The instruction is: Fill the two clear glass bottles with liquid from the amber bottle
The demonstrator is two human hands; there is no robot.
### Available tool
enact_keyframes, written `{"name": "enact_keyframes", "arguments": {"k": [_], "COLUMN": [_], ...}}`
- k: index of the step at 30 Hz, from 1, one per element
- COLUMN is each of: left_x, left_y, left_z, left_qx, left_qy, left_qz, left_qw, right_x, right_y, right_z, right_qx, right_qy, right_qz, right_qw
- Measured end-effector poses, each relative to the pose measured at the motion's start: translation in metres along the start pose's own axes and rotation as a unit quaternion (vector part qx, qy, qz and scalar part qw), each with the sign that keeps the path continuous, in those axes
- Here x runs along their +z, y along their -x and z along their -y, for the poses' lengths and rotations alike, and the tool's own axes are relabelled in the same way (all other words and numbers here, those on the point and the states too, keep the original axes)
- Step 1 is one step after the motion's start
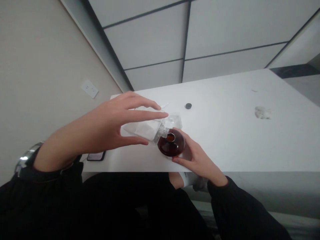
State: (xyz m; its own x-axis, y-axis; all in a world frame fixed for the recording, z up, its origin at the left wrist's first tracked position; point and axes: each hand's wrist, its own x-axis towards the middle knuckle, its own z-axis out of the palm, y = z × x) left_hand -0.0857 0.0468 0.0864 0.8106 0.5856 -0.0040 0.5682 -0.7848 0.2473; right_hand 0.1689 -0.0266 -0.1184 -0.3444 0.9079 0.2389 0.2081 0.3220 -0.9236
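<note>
A clear square-sided bottle [147, 129] lies tilted in my left hand [110, 123], its thumb below and fingers above. The bottle's threaded neck has no cap and points right, at the mouth of a round dark-brown bottle [170, 149]. Whether the two rims touch I cannot tell. My right hand [200, 160] grips the brown bottle from its right side, with thumb and fingers around it. Just behind it stands a clear plastic piece [176, 120], partly hidden by the bottles. A small black cap [188, 106] rests on the white table [225, 136] farther back.
A phone [96, 156] lies at the table's front left, partly under my left forearm. Crumpled white tissue [262, 113] and a small thin scrap [254, 90] are on the right. Panelled doors [150, 36] rise behind; a wall with a socket [89, 88] borders the left.
</note>
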Motion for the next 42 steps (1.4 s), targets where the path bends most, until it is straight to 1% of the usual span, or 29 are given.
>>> {"name": "enact_keyframes", "arguments": {"k": [5, 10, 14, 17, 19, 20, 22, 23, 24, 25, 27, 28, 29, 31, 33, 38, 40, 41, 42], "left_x": [-0.006, -0.006, -0.005, 0.0, 0.012, 0.023, 0.05, 0.067, 0.085, 0.103, 0.134, 0.146, 0.154, 0.164, 0.168, 0.176, 0.175, 0.173, 0.168], "left_y": [-0.006, -0.008, -0.003, 0.007, 0.019, 0.025, 0.04, 0.047, 0.053, 0.058, 0.063, 0.064, 0.063, 0.061, 0.06, 0.059, 0.06, 0.06, 0.059], "left_z": [-0.008, -0.009, -0.005, 0.002, 0.01, 0.016, 0.029, 0.035, 0.041, 0.046, 0.053, 0.056, 0.058, 0.062, 0.066, 0.076, 0.075, 0.073, 0.069], "left_qx": [0.019, 0.018, 0.004, -0.011, -0.033, -0.054, -0.105, -0.14, -0.163, -0.178, -0.194, -0.193, -0.189, -0.176, -0.171, -0.167, -0.155, -0.15, -0.146], "left_qy": [0.008, 0.015, 0.016, 0.02, 0.034, 0.047, 0.096, 0.128, 0.16, 0.193, 0.243, 0.253, 0.259, 0.26, 0.257, 0.227, 0.215, 0.203, 0.184], "left_qz": [-0.002, 0.003, 0.0, -0.027, -0.068, -0.09, -0.146, -0.161, -0.183, -0.22, -0.226, -0.224, -0.217, -0.215, -0.219, -0.223, -0.255, -0.288, -0.332], "left_qw": [1.0, 1.0, 1.0, 0.999, 0.997, 0.993, 0.979, 0.969, 0.956, 0.939, 0.923, 0.921, 0.922, 0.925, 0.926, 0.933, 0.93, 0.924, 0.914], "right_x": [-0.002, -0.001, 0.0, 0.0, 0.001, 0.001, 0.0, -0.001, -0.002, -0.004, -0.007, -0.008, -0.009, -0.01, -0.009, -0.003, -0.003, -0.005, -0.007], "right_y": [-0.001, -0.001, -0.001, 0.0, 0.0, 0.001, 0.002, 0.003, 0.005, 0.006, 0.007, 0.008, 0.008, 0.008, 0.007, 0.0, -0.003, -0.004, -0.004], "right_z": [0.002, 0.004, 0.002, 0.001, -0.001, -0.002, -0.006, -0.008, -0.011, -0.013, -0.018, -0.019, -0.021, -0.021, -0.02, -0.016, -0.014, -0.012, -0.01], "right_qx": [-0.006, -0.019, -0.014, -0.008, -0.003, -0.005, -0.02, -0.031, -0.042, -0.049, -0.056, -0.057, -0.057, -0.053, -0.04, 0.008, 0.017, 0.018, 0.017], "right_qy": [0.009, 0.009, 0.005, 0.005, 0.004, -0.002, -0.034, -0.06, -0.087, -0.108, -0.122, -0.117, -0.11, -0.106, -0.116, -0.149, -0.159, -0.162, -0.164], "right_qz": [-0.002, -0.006, -0.003, -0.008, -0.009, -0.01, -0.036, -0.076, -0.136, -0.206, -0.329, -0.37, -0.395, -0.424, -0.437, -0.428, -0.426, -0.425, -0.425], "right_qw": [1.0, 1.0, 1.0, 1.0, 1.0, 1.0, 0.999, 0.995, 0.986, 0.971, 0.935, 0.92, 0.91, 0.898, 0.891, 0.891, 0.891, 0.89, 0.89]}}
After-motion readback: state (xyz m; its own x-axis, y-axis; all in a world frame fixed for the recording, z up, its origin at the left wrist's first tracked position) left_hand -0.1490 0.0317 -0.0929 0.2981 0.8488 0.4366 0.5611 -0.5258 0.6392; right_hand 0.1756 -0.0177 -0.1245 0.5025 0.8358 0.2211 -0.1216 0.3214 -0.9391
